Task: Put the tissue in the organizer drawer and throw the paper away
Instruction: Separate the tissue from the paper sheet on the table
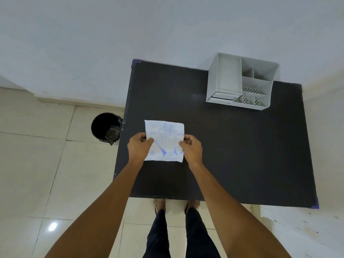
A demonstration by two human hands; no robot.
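Observation:
A white square sheet with blue print (164, 135), either the tissue or the paper, is held flat just above the black table (232, 149). My left hand (138, 146) pinches its left edge and my right hand (191, 148) pinches its right edge. The white organizer (242, 81) stands at the table's far right, with open compartments on top and a shut drawer at its lower left front. A black bin (106, 127) sits on the floor by the table's left side, with dark crumpled stuff inside.
A white wall runs behind the table. Pale floor tiles lie to the left and in front. My legs and feet (176, 207) stand at the table's near edge. A white surface (301, 229) shows at the lower right.

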